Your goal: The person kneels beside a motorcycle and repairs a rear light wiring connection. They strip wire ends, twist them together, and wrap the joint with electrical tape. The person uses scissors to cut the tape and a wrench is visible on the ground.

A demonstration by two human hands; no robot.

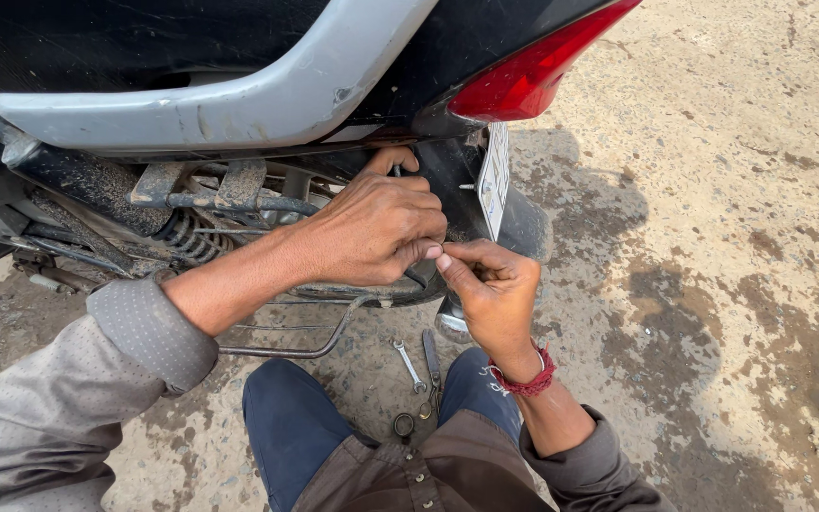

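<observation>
Mudguard (447, 180) of the motorcycle, black, sat under the red tail lamp (533, 71) and just left of the white number plate (495, 175), which was seen edge-on. Both hands met at its near lower edge.

Left hand (376, 228) reached in from the left, fingers curled shut around a thin dark tool whose shaft ran up past the thumb toward the underside of the grey grab rail (229, 95); tool type could not be told. Right hand (490, 289) came up from the near side, thumb and forefinger pinched closed on something small (too small to identify), touching the left hand's fingertips.

Key relation: work point lay just far of both hands, on the mudguard's left face; left hand was the nearer and covered most of it. Tool's long axis ran near-to-far, roughly upright.

On the ground near the knees: a small spanner (409, 365) and pliers (431, 365), side by side, well apart from both hands. Coil spring (187, 237) visible at left.
</observation>
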